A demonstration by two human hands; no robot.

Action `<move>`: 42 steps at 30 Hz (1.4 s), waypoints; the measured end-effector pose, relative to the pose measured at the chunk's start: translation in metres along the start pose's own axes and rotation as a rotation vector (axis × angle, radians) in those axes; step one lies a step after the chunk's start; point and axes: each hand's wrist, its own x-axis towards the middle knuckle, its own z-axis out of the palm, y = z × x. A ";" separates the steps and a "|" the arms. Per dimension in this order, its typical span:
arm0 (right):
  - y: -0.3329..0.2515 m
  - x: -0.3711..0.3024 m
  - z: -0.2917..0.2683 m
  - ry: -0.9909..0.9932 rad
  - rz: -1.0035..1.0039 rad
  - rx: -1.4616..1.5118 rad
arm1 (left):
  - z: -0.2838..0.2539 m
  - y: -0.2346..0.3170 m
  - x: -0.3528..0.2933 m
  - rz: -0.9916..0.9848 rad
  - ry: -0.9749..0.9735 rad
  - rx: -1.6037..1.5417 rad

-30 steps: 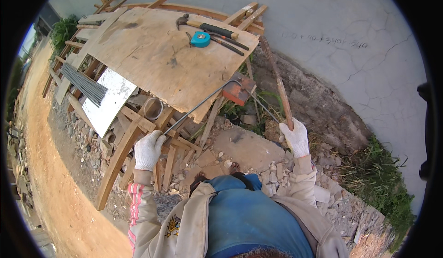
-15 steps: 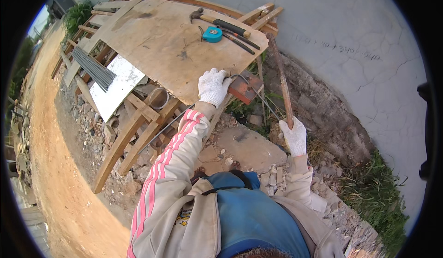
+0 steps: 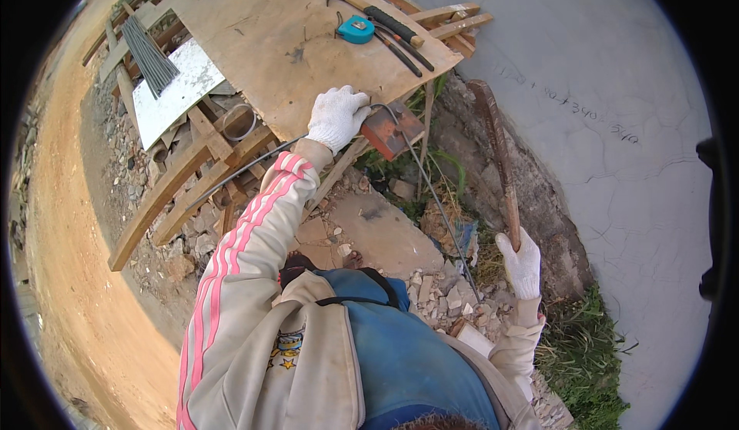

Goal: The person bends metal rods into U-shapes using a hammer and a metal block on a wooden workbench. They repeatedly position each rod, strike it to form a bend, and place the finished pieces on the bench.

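My left hand (image 3: 337, 117), in a white knit glove, is closed on a thin steel rod (image 3: 258, 160) at the plywood's near edge. The rod bends by a reddish-brown block (image 3: 392, 130) at that corner, and its other length (image 3: 437, 199) slopes down toward the rubble. Out to the right, my gloved right hand (image 3: 522, 267) grips the lower end of a long rusty bar (image 3: 499, 149), which stands nearly upright, apart from the block. A claw hammer (image 3: 381, 18), a teal tape measure (image 3: 356, 30) and a pair of dark-handled pincers (image 3: 399, 51) lie on the plywood.
The plywood sheet (image 3: 262, 60) rests on wooden beams (image 3: 165, 191). Left of it, a bundle of rods (image 3: 148, 56) lies across a white panel (image 3: 181, 83). Broken masonry (image 3: 446, 295) covers the ground near me; a grey wall (image 3: 616, 184) rises at the right.
My right hand has moved rightward and down with the rusty bar, away from the rod. The rod's right length now hangs farther from that hand. My left hand keeps its place by the block.
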 end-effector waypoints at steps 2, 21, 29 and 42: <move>0.018 0.007 -0.003 0.065 -0.013 -0.215 | 0.000 0.001 -0.001 -0.006 0.016 -0.003; 0.061 0.168 -0.020 -0.102 -0.444 -0.644 | 0.001 -0.001 -0.002 0.006 0.047 -0.033; 0.061 0.200 -0.026 -0.101 -0.520 -0.704 | 0.003 -0.002 -0.002 0.016 0.041 -0.012; 0.068 0.180 -0.003 0.033 -0.452 -0.663 | 0.004 -0.006 0.000 0.033 0.028 -0.052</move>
